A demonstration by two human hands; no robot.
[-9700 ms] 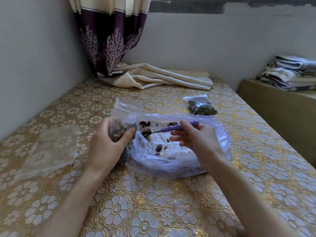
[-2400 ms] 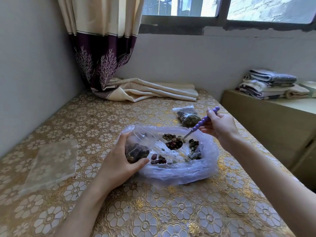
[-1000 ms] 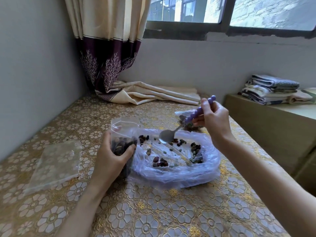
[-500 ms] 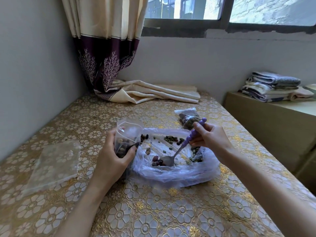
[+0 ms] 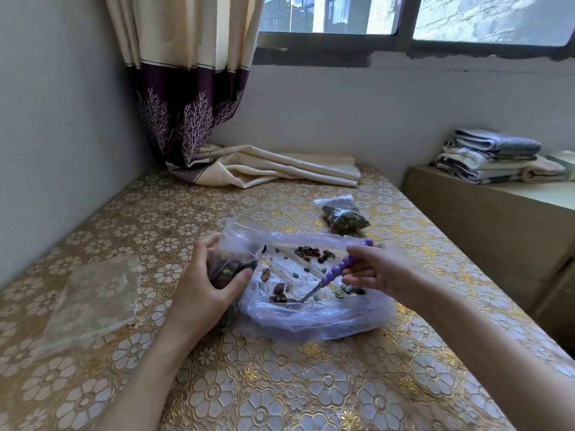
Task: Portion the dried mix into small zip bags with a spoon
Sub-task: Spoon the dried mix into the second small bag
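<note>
A large pale-blue plastic bag [image 5: 314, 321] lies spread open on the table with scattered dried mix [image 5: 308, 252] inside it. My left hand [image 5: 205, 284] grips a small clear zip bag [image 5: 233, 262], upright and partly filled with dark mix, at the big bag's left edge. My right hand [image 5: 373, 269] pinches the purple beaded handle of a spoon [image 5: 337, 270]. The spoon's metal bowl points down-left and rests among dark pieces at the bottom of the big bag.
A filled, closed zip bag [image 5: 343, 214] lies behind the big bag. A stack of empty clear zip bags [image 5: 93, 298] sits at the left. Curtain cloth [image 5: 273, 166] is bunched at the table's far end. Folded towels [image 5: 494, 155] sit on a low cabinet [image 5: 485, 231] at right.
A second ago the spoon was lifted above the big bag; it has since come down, and its bowl now lies low among the dark pieces. My left hand keeps holding the small bag.
</note>
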